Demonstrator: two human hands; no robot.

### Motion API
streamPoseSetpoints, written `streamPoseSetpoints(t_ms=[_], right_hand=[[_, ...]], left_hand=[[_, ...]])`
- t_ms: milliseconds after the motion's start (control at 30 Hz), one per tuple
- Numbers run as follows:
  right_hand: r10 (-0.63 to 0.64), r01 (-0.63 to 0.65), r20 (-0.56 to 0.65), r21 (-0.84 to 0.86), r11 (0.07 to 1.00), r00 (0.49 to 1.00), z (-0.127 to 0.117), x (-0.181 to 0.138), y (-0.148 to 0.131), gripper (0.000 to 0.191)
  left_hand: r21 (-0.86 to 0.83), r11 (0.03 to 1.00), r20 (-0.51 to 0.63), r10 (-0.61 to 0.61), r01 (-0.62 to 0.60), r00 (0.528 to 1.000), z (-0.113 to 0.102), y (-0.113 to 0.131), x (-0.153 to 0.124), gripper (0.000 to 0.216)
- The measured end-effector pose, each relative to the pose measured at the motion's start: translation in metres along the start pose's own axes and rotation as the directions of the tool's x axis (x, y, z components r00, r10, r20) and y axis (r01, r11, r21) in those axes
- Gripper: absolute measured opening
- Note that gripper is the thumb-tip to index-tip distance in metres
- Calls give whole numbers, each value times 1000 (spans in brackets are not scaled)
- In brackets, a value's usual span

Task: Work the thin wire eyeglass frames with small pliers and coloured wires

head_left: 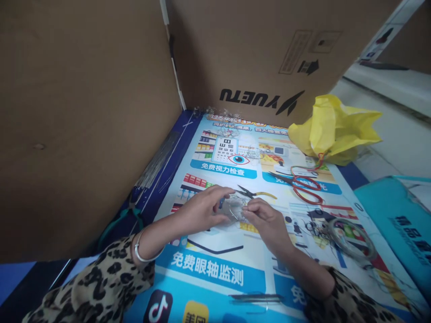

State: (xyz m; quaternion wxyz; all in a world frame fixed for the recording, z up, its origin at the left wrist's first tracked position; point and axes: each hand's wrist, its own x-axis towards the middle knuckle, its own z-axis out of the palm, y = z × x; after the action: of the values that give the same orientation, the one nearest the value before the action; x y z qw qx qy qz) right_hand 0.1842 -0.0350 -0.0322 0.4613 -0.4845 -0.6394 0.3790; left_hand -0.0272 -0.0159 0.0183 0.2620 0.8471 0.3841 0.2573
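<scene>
Between my two hands is a small pale, see-through piece with thin silvery wire; its exact kind is too blurred to tell. My left hand curves its thumb and fingers around the left side of it. From the right, my right hand pinches the wire's edge between thumb and forefinger. Just beyond my fingers lie small pliers with dark jaws and a yellow handle. Red-handled scissors rest farther to the right.
Cardboard walls stand at the left and back. A yellow bag, a wire coil and a teal bag are on the right. Thin rods and green-handled pliers lie left, dark sticks in front, wire pieces behind.
</scene>
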Motion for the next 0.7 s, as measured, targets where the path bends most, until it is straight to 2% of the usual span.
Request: streamPoseSetpoints(t_ms=[200, 400, 533, 700], right_hand=[[-10, 12, -55, 45, 999, 998, 0, -1, 2, 7], [-3, 8, -105, 52, 999, 995, 4, 1, 5, 9], [-11, 18, -103, 62, 998, 995, 7, 2, 4, 13], [-81, 85, -93, 31, 996, 992, 7, 4, 0, 13]], left_hand=[[61, 998, -105, 3, 3, 994, 1, 0, 1, 36], [90, 992, -240, 104, -85, 965, 7, 0, 0, 16], [94, 992, -278, 107, -84, 955, 15, 2, -1, 11], [111, 992, -332, 86, -52, 939, 29, 4, -2, 8]])
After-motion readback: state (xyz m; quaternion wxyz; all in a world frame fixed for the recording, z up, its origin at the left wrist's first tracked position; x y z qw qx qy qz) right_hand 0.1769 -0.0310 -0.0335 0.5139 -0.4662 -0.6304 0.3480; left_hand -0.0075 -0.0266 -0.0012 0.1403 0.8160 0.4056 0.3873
